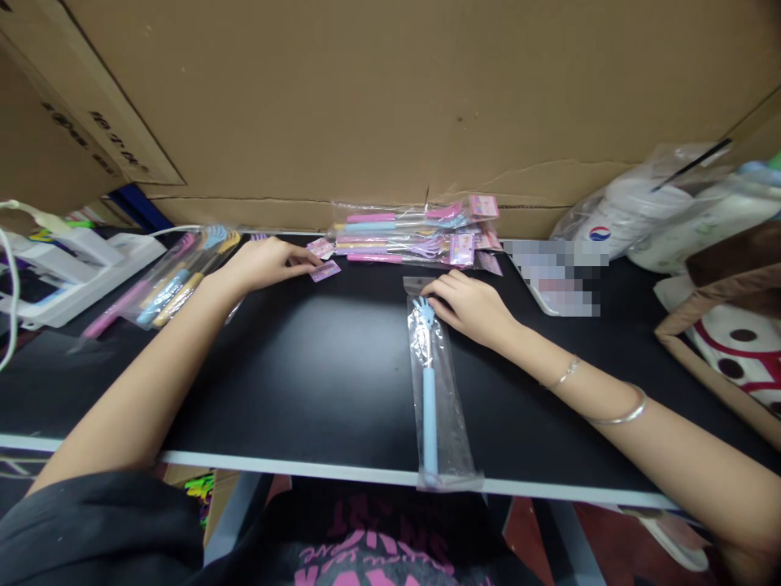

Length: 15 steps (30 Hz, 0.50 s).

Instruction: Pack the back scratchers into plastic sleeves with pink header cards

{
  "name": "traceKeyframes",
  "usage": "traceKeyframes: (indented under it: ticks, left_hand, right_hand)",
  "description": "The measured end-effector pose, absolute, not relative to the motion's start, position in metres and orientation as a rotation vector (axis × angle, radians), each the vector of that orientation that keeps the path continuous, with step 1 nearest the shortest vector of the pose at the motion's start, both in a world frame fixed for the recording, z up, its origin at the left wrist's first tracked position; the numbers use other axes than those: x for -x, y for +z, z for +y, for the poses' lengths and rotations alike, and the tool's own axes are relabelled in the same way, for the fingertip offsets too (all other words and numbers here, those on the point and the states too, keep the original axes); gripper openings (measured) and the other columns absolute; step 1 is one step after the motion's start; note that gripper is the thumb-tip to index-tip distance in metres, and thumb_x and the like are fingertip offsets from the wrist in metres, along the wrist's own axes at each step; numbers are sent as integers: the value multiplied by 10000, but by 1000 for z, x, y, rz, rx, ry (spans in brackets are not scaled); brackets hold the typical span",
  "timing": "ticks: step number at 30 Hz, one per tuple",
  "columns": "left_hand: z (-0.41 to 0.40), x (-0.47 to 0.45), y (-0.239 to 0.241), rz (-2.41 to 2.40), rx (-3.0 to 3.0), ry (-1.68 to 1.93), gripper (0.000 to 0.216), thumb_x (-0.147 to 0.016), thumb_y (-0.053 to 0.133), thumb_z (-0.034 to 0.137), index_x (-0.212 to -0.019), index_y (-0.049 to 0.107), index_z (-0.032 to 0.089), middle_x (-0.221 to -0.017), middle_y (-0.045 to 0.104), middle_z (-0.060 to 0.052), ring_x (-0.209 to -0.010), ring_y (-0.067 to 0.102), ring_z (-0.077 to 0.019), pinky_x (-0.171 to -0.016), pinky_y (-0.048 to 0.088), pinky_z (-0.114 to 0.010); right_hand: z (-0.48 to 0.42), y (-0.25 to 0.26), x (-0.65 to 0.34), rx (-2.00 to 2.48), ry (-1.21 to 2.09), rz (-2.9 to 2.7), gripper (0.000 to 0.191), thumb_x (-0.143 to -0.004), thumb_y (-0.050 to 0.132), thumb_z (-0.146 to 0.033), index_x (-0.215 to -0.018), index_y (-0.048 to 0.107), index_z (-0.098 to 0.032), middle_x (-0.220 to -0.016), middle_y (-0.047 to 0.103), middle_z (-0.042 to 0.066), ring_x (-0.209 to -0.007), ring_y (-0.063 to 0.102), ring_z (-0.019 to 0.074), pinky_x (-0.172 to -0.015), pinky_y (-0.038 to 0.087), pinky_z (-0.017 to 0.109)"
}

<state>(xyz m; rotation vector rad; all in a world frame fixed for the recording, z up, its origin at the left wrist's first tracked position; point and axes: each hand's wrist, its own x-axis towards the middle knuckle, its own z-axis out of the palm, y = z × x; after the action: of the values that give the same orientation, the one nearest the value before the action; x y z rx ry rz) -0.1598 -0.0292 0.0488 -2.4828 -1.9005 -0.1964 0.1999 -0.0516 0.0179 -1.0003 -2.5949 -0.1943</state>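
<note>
On the black table [317, 382] lies a clear plastic sleeve [448, 423] with a blue hand-shaped back scratcher [428, 399] inside, its handle reaching the near edge. My right hand [469, 305] rests on the sleeve's top end, fingers curled and pressing it down beside the scratcher's head. My left hand [268, 262] lies flat further left, its fingertips on a small pink card [325, 270]. A second pink card [320, 247] sits just behind it.
A pile of bagged pink, blue and yellow scratchers [415, 232] lies at the back against a cardboard wall [390, 106]. Another clear bag of scratchers [176, 277] sits left, by a white device [73, 268]. Plastic bags [647, 212] and a brown tote [732, 325] stand right.
</note>
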Motion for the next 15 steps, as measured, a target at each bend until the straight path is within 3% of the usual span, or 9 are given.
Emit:
traceKeyframes:
  ticks: [4,8,15]
  left_hand:
    - [-38,150,58,-1904,2239,-365,351,-913,468,494,-1076,728,324,-865,744,-17,-814,660,-233,-683,421,-299]
    - [-47,129,64,-1911,2163,-748,323,-922,476,460,-1071,706,290,-936,745,-6,-843,659,-202,-721,447,-296]
    - [-57,78,51,-1813,2575,-1254,312,-832,584,465,-913,665,175,-927,740,-40,-839,657,-175,-716,480,-243]
  right_hand:
    - [-52,16,-199,1027,-216,-2579,238,-965,432,-253,-991,659,-185,-948,710,86,-929,602,232,-744,436,340]
    - [-54,16,-198,1066,-253,-2557,232,-960,436,-247,-989,655,-177,-936,716,90,-924,603,242,-742,434,349]
    - [-54,13,-198,1151,10,-2287,107,-861,563,-231,-939,635,-224,-896,720,30,-915,621,216,-712,453,312]
